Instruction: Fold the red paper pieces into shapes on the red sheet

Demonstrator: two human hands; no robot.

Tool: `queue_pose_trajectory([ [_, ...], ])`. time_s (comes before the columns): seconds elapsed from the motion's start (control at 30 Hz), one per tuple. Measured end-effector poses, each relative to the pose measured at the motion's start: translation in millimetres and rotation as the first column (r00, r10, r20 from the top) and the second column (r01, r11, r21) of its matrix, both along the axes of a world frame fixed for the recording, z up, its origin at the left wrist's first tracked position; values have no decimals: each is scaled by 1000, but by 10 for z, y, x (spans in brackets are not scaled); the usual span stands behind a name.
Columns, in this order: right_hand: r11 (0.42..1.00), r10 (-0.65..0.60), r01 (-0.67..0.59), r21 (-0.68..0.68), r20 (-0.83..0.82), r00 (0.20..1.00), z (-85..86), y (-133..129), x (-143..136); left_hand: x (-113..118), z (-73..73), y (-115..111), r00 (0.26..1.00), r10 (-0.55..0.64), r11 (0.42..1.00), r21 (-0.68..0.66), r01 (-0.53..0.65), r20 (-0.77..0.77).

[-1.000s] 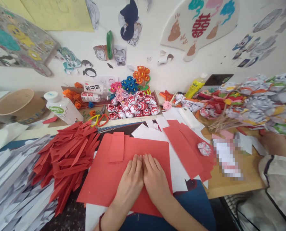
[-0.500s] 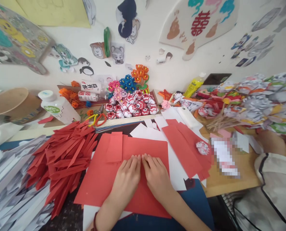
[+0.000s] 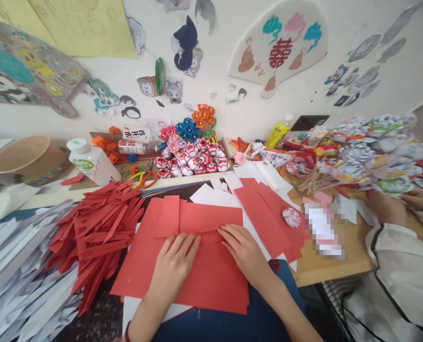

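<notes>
A sheet of red paper (image 3: 207, 220) lies over a stack of larger red sheets (image 3: 214, 285), its near edge turned up in a narrow fold. My left hand (image 3: 178, 259) is closed at that edge, fingers bent over the paper and thumb hidden. At the right end of the same edge, the fingers of my right hand (image 3: 240, 244) pinch the paper. Just beyond my left hand, a small folded red piece (image 3: 168, 215) rests on the sheets.
Folded red strips (image 3: 97, 228) and white strips (image 3: 22, 270) heap at left. Scissors (image 3: 145, 178) and red-white paper flowers (image 3: 197, 159) sit behind. More red paper (image 3: 264, 213) lies right, near another person's sleeve (image 3: 403, 270) and wrapped paper bouquets (image 3: 368, 152).
My hands have moved apart, the left going left and the right going right, along the paper's near edge. The camera view has shifted slightly. Another person's hand shows more at right.
</notes>
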State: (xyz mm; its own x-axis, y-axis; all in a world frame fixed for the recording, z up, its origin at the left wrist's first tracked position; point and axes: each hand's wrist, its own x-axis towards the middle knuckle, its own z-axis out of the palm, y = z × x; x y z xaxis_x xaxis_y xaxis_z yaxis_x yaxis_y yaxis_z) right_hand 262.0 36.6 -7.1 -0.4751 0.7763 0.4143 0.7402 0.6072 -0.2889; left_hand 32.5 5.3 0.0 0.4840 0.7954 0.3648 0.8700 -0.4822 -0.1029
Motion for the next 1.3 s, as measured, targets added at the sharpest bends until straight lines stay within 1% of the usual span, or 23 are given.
queue_pose_trajectory([
  [0.1,997,74,-75,32,32,997,13,111,4,23,10,34,992,-63,995,64,71,-109],
  [0.17,990,116,-121,67,69,991,28,170,6,31,12,54,985,-97,989,94,111,-144],
  [0.23,978,155,-168,122,104,982,37,207,11,34,4,63,982,-111,986,105,128,-152],
  [0.33,966,177,-195,170,116,977,35,230,14,43,-10,55,990,-74,992,94,85,-118],
  [0.4,971,166,-178,157,86,982,36,232,9,61,-13,43,997,-30,997,74,36,-77],
  [0.47,980,153,-157,125,42,987,42,227,-2,87,-13,31,999,4,999,51,-2,-35],
  [0.57,990,128,-126,60,-41,991,47,211,-23,129,-18,24,999,27,1000,15,-28,29],
  [0.63,994,110,-110,2,-103,989,39,197,-36,154,-22,33,996,46,999,-13,-45,81],
  [0.7,993,83,-97,-71,-177,981,27,185,-48,178,-18,54,986,91,995,-59,-83,137],
  [0.77,984,32,-75,-159,-260,965,23,181,-62,205,-3,81,973,152,984,-118,-132,177],
  [0.87,954,-80,-27,-298,-339,937,48,197,-86,247,22,116,954,237,963,-175,-206,183],
  [0.93,930,-135,-3,-367,-351,926,72,218,-100,267,30,128,942,281,951,-184,-248,182],
  [1.0,913,-159,1,-407,-355,921,87,240,-108,278,31,132,931,312,941,-198,-275,188],
  [1.1,893,-185,9,-449,-351,918,79,257,-111,288,25,133,926,334,930,-219,-294,178],
  [1.3,863,-229,22,-505,-353,907,74,260,-115,337,-9,129,920,378,912,-216,-349,106],
])
